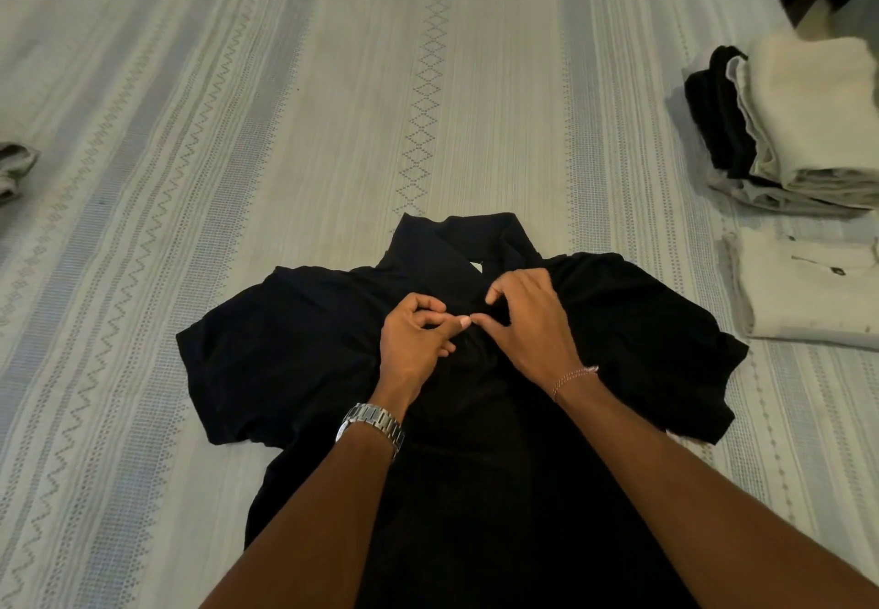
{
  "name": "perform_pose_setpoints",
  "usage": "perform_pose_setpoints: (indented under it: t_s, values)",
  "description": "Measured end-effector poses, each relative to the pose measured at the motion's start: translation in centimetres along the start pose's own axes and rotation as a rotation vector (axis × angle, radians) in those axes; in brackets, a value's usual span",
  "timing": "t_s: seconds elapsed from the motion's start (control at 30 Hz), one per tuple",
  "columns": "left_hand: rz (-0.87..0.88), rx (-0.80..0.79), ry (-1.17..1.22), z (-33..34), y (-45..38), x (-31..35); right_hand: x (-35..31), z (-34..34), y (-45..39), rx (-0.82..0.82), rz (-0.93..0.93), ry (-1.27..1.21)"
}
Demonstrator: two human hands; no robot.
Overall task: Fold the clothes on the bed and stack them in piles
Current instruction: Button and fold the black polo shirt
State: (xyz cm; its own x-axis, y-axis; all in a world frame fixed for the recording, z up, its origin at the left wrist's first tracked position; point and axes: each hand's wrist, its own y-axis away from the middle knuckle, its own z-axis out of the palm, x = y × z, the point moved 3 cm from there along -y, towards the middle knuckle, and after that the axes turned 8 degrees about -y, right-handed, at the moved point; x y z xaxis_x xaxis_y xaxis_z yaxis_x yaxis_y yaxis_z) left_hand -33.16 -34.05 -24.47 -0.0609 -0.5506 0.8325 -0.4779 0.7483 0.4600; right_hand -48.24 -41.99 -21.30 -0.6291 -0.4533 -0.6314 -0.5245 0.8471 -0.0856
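a black collared shirt (295, 351) lies spread flat on the bed (238, 109) right in front of me, collar pointing away, short sleeves fanned out to both sides. both my hands are at the placket just below the collar. my left hand (414, 347) has its fingers curled, thumb and forefinger pinched together at the shirt's front, and my right hand (528, 323) meets it fingertip to fingertip, fingers bent down into the dark cloth; it looks like each grip is clamped on a bit of the placket, though black on black makes the exact hold hard to see. a metal watch (373, 423) sits on my left wrist, a thin bracelet (573, 377) on my right. off to the right on the bed stands a pile of folded clothes (799, 123), white on top with black and grey beneath, and nearer me a folded white garment (808, 294) lies beside it. a crumpled grey piece (14, 170) shows at the left edge.
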Motion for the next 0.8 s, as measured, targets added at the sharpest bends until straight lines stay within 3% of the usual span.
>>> perform_pose_setpoints:
  t_s: [0.13,0.27,0.37,0.53,0.67,0.8]
  values:
    - [-0.020,-0.051,0.043,-0.4,0.6,1.0,-0.3,-1.1,1.5,0.236,0.075,0.141]
    - [0.029,0.157,-0.137,-0.9,-0.3,3.0,-0.9,-2.8,1.2,0.355,0.298,-0.129]
    - [0.073,0.301,-0.379,-0.7,-1.5,5.8,-2.1,-3.3,-0.2,0.329,0.488,-0.184]
    - [-0.212,0.266,-0.598,-0.3,-4.0,7.3,-1.1,-1.3,-2.9,0.132,0.899,-0.261]
    - [-0.213,0.192,-0.484,-0.4,-4.5,7.1,-0.1,-1.4,-2.0,0.206,0.896,-0.501]
    - [-0.257,0.220,-0.011,-1.4,-4.1,6.3,0.3,-1.9,-0.6,0.307,0.938,-0.892]
